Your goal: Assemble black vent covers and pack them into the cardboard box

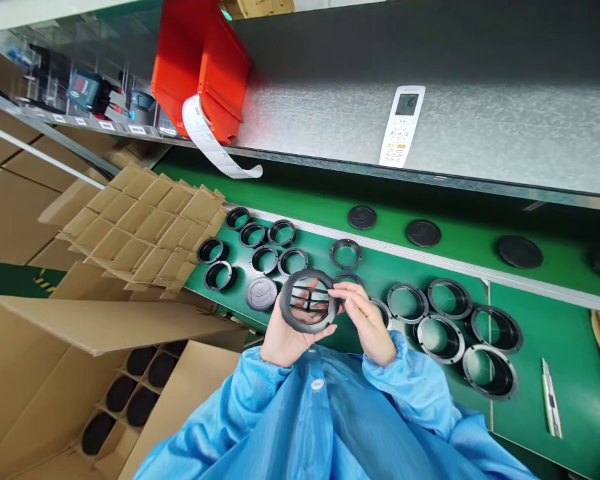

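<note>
Seen from the head camera, a person in a blue smock (325, 413) holds a round black vent (309, 305) above the edge of a green workbench (520, 427). The left hand (283, 333) grasps it from beneath, fingers showing through its slats; the right hand (367, 317) sets its fingertips against the near side of the rim, though whether they pinch it cannot be told. Black rings (453, 343) stand on both sides of the hands, with a closed grey disc (261, 294) just beside the left. Beyond the right hand lie dark discs (424, 233); farther to its right rests a utility knife (551, 400). An open carton (95, 323) with round black pieces (143, 405) in its compartments sits to the left hand's left, below stacked cardboard dividers (145, 223).
</note>
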The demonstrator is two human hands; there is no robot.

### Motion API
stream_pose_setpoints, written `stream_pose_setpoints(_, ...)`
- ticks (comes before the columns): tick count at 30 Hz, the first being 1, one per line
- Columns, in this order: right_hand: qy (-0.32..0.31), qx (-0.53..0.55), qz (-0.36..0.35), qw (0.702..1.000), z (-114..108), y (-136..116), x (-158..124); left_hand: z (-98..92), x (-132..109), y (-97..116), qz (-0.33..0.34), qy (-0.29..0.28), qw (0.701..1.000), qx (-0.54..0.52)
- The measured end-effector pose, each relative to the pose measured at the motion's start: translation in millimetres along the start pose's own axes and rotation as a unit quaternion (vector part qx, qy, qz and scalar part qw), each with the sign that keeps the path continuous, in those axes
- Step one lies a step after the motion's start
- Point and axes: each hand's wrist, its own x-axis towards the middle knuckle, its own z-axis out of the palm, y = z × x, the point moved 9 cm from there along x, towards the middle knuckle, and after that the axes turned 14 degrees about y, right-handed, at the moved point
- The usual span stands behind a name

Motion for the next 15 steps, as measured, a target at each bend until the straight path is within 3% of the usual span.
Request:
stream_pose_setpoints(3, 0.002, -0.008, -0.003, 1.0, 1, 1, 0, -0.8, 0, -1, 0.0, -0.006, 1.0, -0.004)
stream_pose_setpoints(8, -0.001, -0.036, -0.023, 0.999, 3, -1, 0, -11.0, 3, -1, -0.007, 0.03, 1.0, -0.007)
stream_pose_setpoints(15, 0.0, -0.179, -0.104, 0.978, 9, 2, -3, -26.9, 11, -6, -0.018, 0.072, 0.997, 0.002)
